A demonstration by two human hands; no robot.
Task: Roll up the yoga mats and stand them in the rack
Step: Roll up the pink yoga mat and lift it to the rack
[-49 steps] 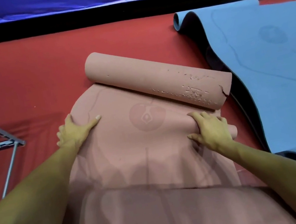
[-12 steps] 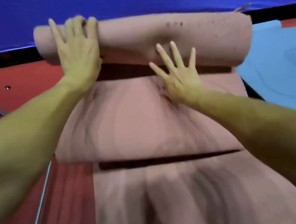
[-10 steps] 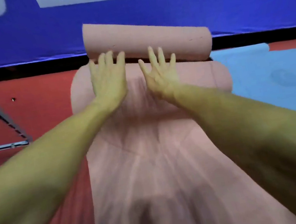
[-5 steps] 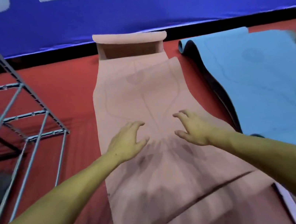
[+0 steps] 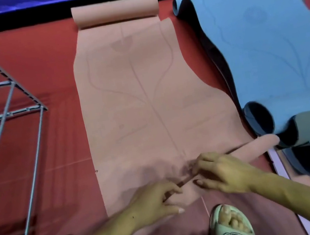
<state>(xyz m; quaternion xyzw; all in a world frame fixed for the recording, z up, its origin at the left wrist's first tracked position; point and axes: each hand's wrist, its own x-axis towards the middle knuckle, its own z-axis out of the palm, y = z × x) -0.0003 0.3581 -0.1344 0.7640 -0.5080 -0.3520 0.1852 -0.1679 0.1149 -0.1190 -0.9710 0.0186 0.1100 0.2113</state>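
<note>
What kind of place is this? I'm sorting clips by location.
Probably a gym or exercise studio: a pink yoga mat and a blue yoga mat lie on red floor matting, beside a metal rack.

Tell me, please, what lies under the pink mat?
The pink mat lies on the red floor, which shows along both long edges. Both hands grip its near edge. Whatever is beneath its middle is covered and cannot be seen.

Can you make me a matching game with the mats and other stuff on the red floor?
Things:
1. pink yoga mat
2. blue yoga mat
3. metal rack
4. slipper

Places:
A. far left, standing bare
B. in the middle, near end under both hands
C. bottom edge, on a foot
D. on the right, lying wavy

Pairs: 1-B, 2-D, 3-A, 4-C
</note>
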